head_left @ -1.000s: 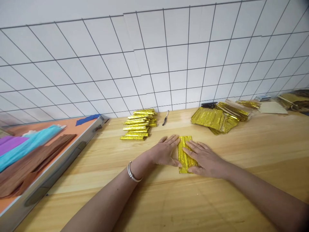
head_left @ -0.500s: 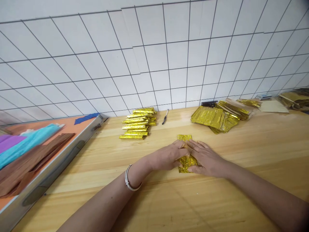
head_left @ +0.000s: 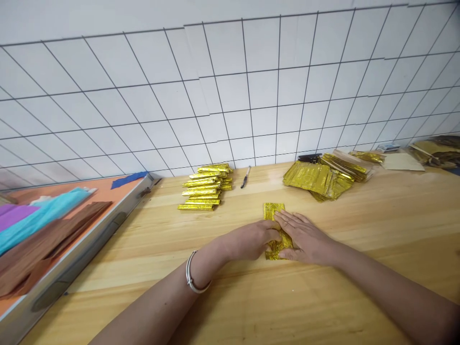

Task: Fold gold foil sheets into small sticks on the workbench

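A folded gold foil sheet lies on the wooden table in front of me. My left hand curls over its left side with the fingers gripping the foil edge. My right hand lies flat on the right half and presses it down. Only the far end and a bit of the near corner of the foil show between the hands. A silver bangle sits on my left wrist.
A stack of folded gold strips stands behind my left hand. A pen lies by the tiled wall. Flat gold sheets are piled at the back right. A tray with coloured paper borders the table's left side.
My left hand went from lying flat beside the foil to curling over its left flap, drawing it inward. My right hand stayed pressed on the right half.
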The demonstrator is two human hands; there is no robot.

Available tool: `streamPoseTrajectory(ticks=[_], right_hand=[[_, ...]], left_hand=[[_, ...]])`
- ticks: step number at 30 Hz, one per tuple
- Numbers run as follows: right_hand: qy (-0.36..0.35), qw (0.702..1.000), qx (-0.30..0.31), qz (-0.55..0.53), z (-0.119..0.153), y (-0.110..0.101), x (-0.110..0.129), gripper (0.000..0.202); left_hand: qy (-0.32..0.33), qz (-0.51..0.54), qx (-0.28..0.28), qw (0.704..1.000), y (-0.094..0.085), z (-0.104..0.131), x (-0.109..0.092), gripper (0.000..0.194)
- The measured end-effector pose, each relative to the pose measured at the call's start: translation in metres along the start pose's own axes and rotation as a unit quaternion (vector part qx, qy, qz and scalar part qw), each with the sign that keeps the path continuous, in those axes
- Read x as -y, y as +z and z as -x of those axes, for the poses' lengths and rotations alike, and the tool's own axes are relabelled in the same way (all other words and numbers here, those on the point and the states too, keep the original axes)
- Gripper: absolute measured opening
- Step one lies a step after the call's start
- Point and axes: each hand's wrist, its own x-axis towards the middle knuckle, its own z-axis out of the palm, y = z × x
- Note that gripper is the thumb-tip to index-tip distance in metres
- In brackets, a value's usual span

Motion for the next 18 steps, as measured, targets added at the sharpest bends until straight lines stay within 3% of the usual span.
streamPoseTrajectory(ticks=[4, 7, 10, 18], right_hand=[[0.002, 1.0, 0.005, 0.002, 0.001, 0.0, -0.003, 0.093], [-0.009, 1.0, 0.009, -0.006, 0.001, 0.0, -0.009, 0.09], [-0.024, 0.999, 0.009, -0.022, -0.002, -0.001, -0.018, 0.078], [-0.012, 0.999, -0.013, -0.042, -0.015, -0.01, -0.032, 0.057]], left_hand=[[0.003, -0.002, -0.002, 1.0, 0.0, 0.001, 0.0, 0.049], [0.005, -0.016, 0.01, 1.0, -0.001, 0.0, -0.002, 0.046], [0.004, -0.037, 0.032, 0.999, -0.001, -0.001, -0.004, 0.035], [0.031, -0.09, 0.04, 0.995, 0.0, -0.001, -0.006, 0.04]])
